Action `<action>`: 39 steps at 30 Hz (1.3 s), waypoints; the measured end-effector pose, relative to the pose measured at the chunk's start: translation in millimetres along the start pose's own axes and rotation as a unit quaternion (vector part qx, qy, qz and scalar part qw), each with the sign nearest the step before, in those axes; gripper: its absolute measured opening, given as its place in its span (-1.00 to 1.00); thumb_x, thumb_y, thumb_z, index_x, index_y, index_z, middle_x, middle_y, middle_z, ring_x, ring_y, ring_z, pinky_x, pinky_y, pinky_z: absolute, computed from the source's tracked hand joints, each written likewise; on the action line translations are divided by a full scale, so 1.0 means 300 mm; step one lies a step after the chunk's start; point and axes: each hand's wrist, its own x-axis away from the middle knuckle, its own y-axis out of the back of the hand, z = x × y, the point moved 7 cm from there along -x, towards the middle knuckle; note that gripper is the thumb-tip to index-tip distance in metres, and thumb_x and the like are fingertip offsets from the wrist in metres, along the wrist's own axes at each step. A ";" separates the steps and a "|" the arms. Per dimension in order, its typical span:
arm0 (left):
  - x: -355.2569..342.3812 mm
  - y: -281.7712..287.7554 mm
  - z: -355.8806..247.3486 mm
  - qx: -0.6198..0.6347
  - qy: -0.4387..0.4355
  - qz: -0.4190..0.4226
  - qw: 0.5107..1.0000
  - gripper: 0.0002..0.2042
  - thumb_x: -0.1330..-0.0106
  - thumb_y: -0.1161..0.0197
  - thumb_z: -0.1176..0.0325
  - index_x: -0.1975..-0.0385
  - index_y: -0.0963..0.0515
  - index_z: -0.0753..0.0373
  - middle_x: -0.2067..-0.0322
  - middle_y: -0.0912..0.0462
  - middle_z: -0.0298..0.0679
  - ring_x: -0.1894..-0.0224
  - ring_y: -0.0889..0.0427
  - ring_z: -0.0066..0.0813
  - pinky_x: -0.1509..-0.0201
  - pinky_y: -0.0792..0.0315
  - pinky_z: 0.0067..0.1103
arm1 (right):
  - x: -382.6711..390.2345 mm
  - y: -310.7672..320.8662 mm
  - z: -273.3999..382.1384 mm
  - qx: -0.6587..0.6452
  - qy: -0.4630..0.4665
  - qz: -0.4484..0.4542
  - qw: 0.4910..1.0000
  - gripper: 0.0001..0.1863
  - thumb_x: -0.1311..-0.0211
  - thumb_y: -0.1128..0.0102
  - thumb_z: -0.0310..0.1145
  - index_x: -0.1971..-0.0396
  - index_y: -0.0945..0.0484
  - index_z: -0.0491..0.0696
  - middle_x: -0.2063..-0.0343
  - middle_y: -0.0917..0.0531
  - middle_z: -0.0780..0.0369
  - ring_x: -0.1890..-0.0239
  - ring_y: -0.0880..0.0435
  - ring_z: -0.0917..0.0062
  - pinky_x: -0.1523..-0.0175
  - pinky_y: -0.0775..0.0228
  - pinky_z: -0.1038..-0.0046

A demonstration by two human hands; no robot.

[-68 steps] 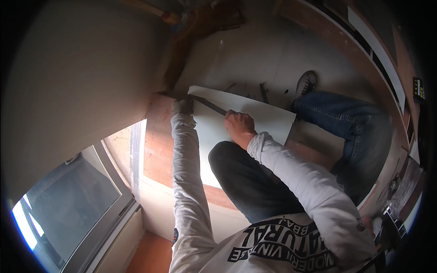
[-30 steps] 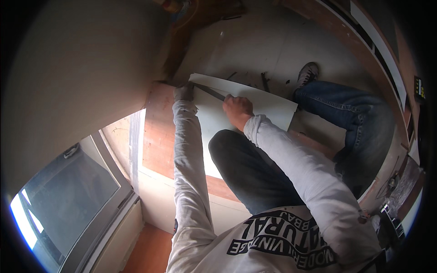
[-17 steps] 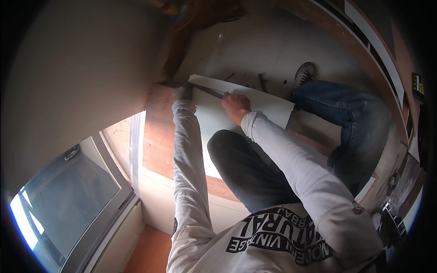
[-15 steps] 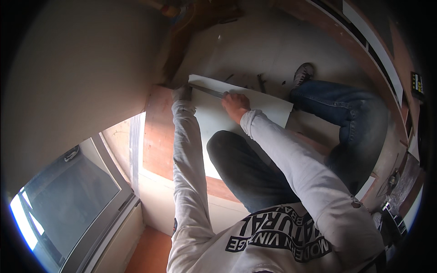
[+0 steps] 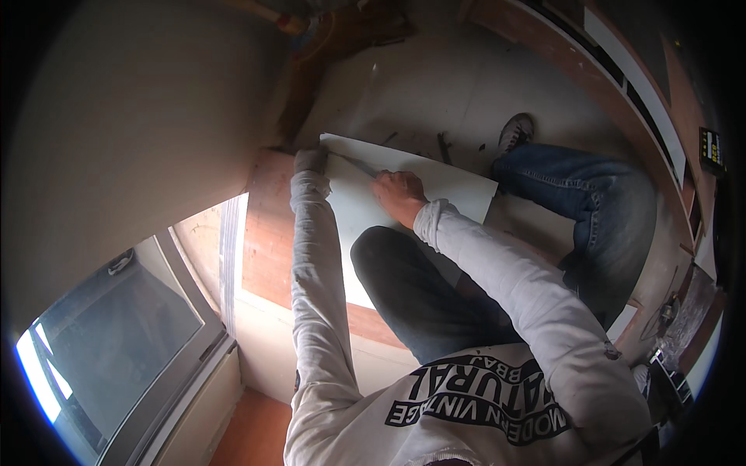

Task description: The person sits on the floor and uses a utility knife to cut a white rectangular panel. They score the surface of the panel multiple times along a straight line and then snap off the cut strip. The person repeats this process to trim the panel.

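A white sheet (image 5: 443, 186) lies at an angle over a reddish plywood panel (image 5: 264, 233), under my bent knee. A long, narrow grey metal strip (image 5: 355, 165) crosses the sheet diagonally near its far left corner. My right hand (image 5: 398, 194) is closed on the near end of the strip. My left hand (image 5: 310, 161) is by the strip's far end at the sheet's left edge; its fingers are in shadow and too small to make out.
A beige wall fills the upper left, above a grey-framed glass window (image 5: 132, 334). Dark offcuts (image 5: 444, 147) lie beyond the sheet beside my shoe. A broom-like brown object (image 5: 307, 78) is at the back. Long panels (image 5: 645, 109) line the right side.
Over the last half second, my right hand and the metal strip have shifted slightly toward me and left. The left arm is nearly unchanged, and the view has moved a little.
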 end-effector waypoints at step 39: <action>0.475 -0.224 -0.301 -0.142 -0.497 -0.178 0.838 -0.72 -0.16 -0.27 0.22 0.13 -0.57 0.11 0.04 -0.57 -0.22 -0.10 -0.47 -0.15 -0.23 -0.26 -0.18 | 0.355 0.016 -0.299 -0.014 -0.058 0.013 0.998 -0.89 -0.08 -0.15 -0.42 0.41 -0.48 -0.11 0.59 -0.66 0.18 0.46 -0.73 0.35 0.33 -0.55 0.38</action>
